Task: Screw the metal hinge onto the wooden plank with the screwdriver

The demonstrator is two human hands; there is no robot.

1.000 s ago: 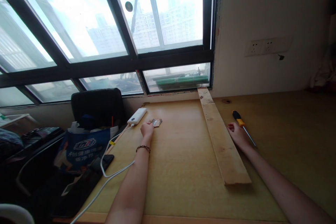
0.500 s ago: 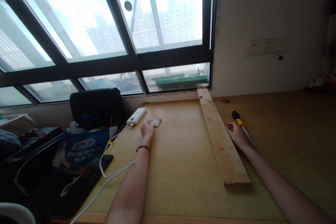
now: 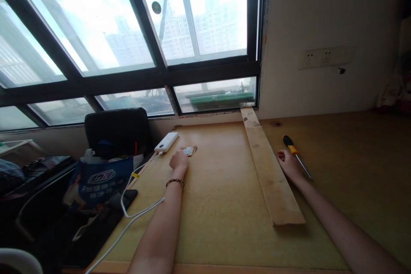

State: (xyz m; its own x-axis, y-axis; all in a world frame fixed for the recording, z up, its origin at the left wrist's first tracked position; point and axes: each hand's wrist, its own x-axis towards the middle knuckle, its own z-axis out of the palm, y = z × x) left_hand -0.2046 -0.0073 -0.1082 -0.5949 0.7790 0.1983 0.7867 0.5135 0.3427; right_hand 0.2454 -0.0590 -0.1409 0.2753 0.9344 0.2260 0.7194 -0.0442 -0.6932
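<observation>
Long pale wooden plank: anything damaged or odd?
Yes: dark blotches mark the far end of the long pale wooden plank, by the black-framed window, unlike its mostly plain surface. Damage or just staining, can't tell.

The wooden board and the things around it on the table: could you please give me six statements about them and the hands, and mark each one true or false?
1. The screwdriver lies to the right of the wooden board. True.
2. The right hand grips the screwdriver. False: this hand is between the board and the screwdriver, which lies on the table.
3. The left hand is right by the small metal pieces. True.
4. The bracelet is on the right wrist. False: the bracelet is on the left wrist.
5. A white cable runs from the white device. True.
6. The screwdriver's handle is all red. False: it is black and yellow.
</observation>
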